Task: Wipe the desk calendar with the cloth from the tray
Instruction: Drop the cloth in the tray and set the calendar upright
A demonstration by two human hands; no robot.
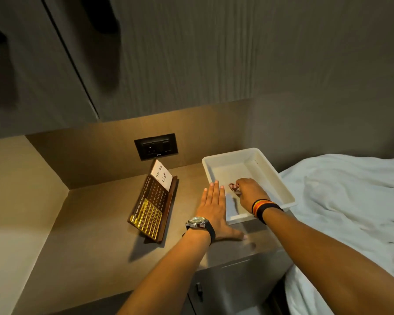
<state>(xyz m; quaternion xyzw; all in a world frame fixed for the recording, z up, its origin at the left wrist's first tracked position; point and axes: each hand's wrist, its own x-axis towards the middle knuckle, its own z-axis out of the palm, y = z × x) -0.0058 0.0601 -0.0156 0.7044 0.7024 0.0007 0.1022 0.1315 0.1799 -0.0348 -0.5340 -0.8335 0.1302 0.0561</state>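
My right hand (pixel 248 192) pinches the small cloth (pixel 233 187) inside the white tray (pixel 280 178). My left hand (pixel 214 210) lies flat, fingers together, on the table (pixel 96 235) near the desk calendar (pixel 151 205).

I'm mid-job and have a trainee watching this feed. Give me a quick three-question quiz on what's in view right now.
1. True or false: the right hand is inside the white tray.
2. Which hand lies flat on the desk beside the tray? A) left hand B) right hand C) neither
3. Fill in: the note propped on the desk calendar reads "To Do ____".

Key: 1. True, its fingers are at the small cloth on the tray floor. 2. A, palm down, fingers spread. 3. List.
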